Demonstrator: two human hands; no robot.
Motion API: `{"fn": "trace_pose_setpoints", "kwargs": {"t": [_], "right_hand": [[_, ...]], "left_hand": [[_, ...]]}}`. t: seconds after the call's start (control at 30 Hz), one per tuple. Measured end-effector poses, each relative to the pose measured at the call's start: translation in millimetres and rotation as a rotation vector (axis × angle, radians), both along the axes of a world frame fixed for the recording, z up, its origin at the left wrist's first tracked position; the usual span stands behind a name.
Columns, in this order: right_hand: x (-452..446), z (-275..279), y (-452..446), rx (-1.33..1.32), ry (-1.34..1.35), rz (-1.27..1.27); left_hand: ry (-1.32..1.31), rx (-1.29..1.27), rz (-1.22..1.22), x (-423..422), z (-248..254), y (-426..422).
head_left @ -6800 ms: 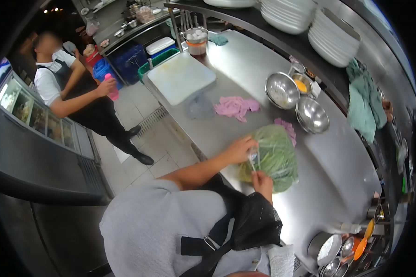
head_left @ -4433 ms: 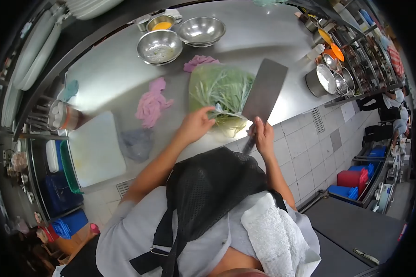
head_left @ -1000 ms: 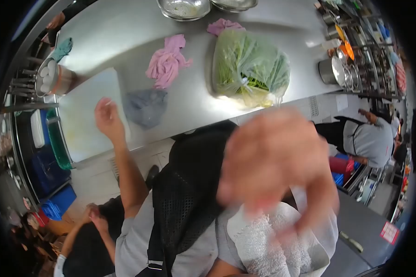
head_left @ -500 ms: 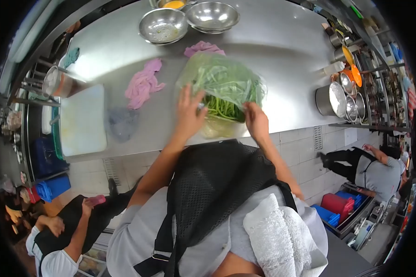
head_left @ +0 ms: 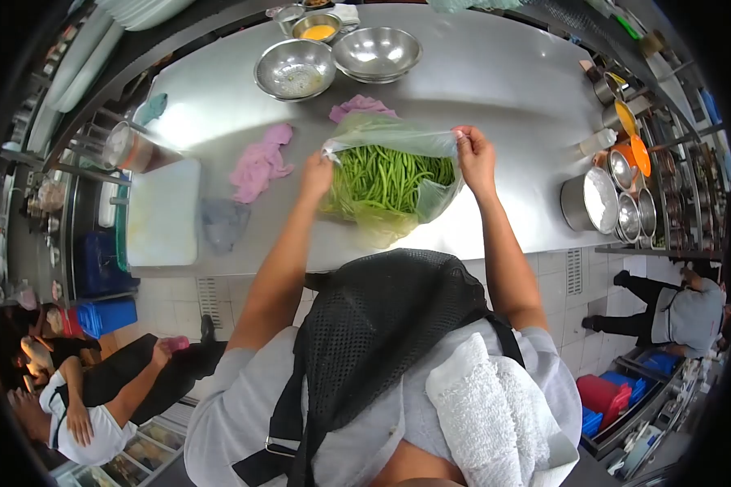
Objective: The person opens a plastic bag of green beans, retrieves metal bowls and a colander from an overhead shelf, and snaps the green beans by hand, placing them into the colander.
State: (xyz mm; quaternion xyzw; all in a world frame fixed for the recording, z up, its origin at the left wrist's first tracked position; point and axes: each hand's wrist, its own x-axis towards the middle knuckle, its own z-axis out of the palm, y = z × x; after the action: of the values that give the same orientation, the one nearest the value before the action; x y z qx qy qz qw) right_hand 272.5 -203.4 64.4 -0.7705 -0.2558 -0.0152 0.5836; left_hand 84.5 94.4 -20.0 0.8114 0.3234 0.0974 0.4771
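Note:
A clear plastic bag (head_left: 439, 144) lies open on the steel table (head_left: 512, 97), and long green beans (head_left: 382, 178) show through its wide mouth. My left hand (head_left: 317, 174) pinches the bag's edge on the left side. The opposite edge is pinched by my right hand (head_left: 474, 154), and the plastic is stretched between them. Just behind the bag lies a pink cloth (head_left: 361, 106). Another pink cloth (head_left: 261, 165) rests left of my left hand, near a crumpled dark plastic bag (head_left: 225, 223).
Steel bowls (head_left: 295, 70) stand at the back, one small bowl (head_left: 317, 31) holding something yellow. A white cutting board (head_left: 164, 213) is at the left. At the right are a pot (head_left: 581, 200) and utensils. One person (head_left: 97, 406) is at lower left, another (head_left: 686, 315) at right.
The knotted bag is now open, its mouth spread wide with the beans exposed. The cleaver seen earlier in my right hand no longer shows. Both hands have come to the bag's edges.

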Motion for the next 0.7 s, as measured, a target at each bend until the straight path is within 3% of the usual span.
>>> {"fn": "trace_pose_setpoints", "kwargs": {"t": [0.1,0.17,0.3,0.37,0.43,0.47,0.53,0.63,0.7], "right_hand": [[-5.4,-0.1,15.4,-0.079,0.118,-0.017],[-6.3,-14.0,22.5,-0.143,0.035,-0.024],[-12.0,-39.6,23.2,-0.216,0.026,-0.033],[-13.2,-46.4,17.1,-0.179,0.072,-0.029],[-15.3,-51.6,5.2,-0.147,0.119,0.004],[-18.8,-52.3,-2.6,-0.185,0.135,0.035],[-36.6,-43.5,-11.3,-0.248,0.117,0.104],[-59.1,-34.1,-22.2,-0.282,0.065,0.274],[-42.3,-60.4,-23.5,-0.245,-0.04,0.302]], "left_hand": [[0.036,-0.05,0.147,-7.1,-37.9,32.3],[-0.296,-0.687,0.318,-22.2,-63.5,39.4],[-0.32,-0.815,0.304,-48.1,-90.7,36.6],[-0.298,-0.711,0.283,-65.2,-94.4,36.8],[-0.261,-0.295,0.024,-86.9,-89.6,29.9],[-0.258,-0.304,0.035,-94.1,-91.3,25.8],[-0.235,0.03,0.025,-107.5,-91.9,14.1],[-0.051,0.212,-0.004,-118.5,-51.3,-8.1],[0.021,0.264,0.003,-116.1,-62.9,-3.8]]}}
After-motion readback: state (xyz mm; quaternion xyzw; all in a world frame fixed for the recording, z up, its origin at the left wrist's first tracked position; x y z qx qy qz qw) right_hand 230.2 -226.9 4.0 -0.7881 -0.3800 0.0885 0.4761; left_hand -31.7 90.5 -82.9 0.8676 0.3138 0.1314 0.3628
